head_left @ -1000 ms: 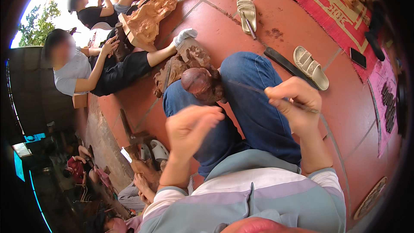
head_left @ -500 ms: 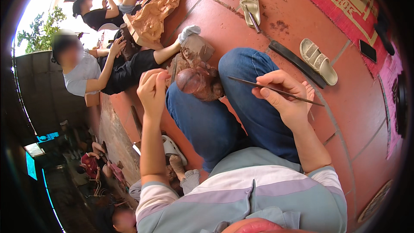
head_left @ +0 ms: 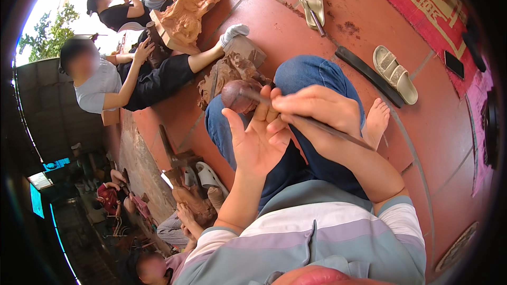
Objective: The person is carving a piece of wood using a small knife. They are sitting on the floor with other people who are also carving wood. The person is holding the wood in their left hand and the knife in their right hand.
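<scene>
My right hand (head_left: 322, 113) is closed around a thin dark metal file (head_left: 338, 132), its blurred tip pointing left over a carving. Just below and left of it, my left hand (head_left: 259, 142) is turned palm up. Its thumb is spread and its fingers are partly bent, close to the file and the right fingertips; whether they touch, I cannot tell. The reddish-brown rounded wooden carving (head_left: 237, 95) rests at my knees, partly hidden by my hands. Behind it lies a rougher block of carved wood (head_left: 229, 71).
Ahead on the tiled floor lie a dark bar (head_left: 367, 76) and two sandals (head_left: 393, 74), one with a chisel-like tool (head_left: 316, 21) across it. A phone (head_left: 454, 65) lies by a red mat (head_left: 422, 10). People sit at the left beside a large wood carving (head_left: 190, 13).
My left hand has come right and turned palm up. My right hand has moved left with the file, over the carving. At lower left, another person's hands and a wooden piece have come into view.
</scene>
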`<move>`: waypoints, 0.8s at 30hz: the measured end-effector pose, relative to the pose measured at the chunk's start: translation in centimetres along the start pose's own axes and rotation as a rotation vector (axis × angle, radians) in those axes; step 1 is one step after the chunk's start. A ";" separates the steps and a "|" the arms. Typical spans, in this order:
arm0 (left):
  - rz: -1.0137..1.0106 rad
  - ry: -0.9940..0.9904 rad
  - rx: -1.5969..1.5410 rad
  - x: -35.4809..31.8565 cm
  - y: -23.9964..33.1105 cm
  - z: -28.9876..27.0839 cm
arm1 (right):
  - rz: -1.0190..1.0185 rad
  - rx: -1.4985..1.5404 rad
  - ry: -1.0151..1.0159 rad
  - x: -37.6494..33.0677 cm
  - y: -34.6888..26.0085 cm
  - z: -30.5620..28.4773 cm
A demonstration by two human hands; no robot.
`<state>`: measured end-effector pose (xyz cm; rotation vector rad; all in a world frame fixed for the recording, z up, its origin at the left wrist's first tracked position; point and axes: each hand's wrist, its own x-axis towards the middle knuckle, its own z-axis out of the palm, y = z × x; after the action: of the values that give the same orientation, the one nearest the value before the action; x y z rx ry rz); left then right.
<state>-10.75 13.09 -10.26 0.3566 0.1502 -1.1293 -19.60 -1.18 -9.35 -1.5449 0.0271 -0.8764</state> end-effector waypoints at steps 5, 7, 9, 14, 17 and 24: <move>-0.024 -0.168 -0.025 -0.2 -0.1 -0.4 | -0.056 -0.104 0.053 -0.3 0.3 -0.1; -0.014 -0.058 -0.082 0.4 -1.0 1.1 | 0.041 -0.057 0.092 0.2 1.9 0.1; 0.018 -0.035 -0.102 0.3 -1.2 1.0 | 0.025 -0.030 0.064 -0.3 1.3 0.1; 0.018 -0.100 -0.122 -0.2 -2.3 0.9 | -0.103 -0.063 0.058 -0.5 0.4 -0.5; 0.104 0.058 -0.063 1.1 -2.5 2.3 | -0.073 -0.172 0.140 -0.3 3.4 0.1; 0.086 -0.073 -0.033 0.8 -2.7 1.9 | -0.152 -0.252 0.092 0.1 1.0 -1.4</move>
<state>-12.94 10.78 -9.28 0.2900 0.0885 -1.0521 -19.81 -2.58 -10.29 -1.7572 0.0906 -1.0965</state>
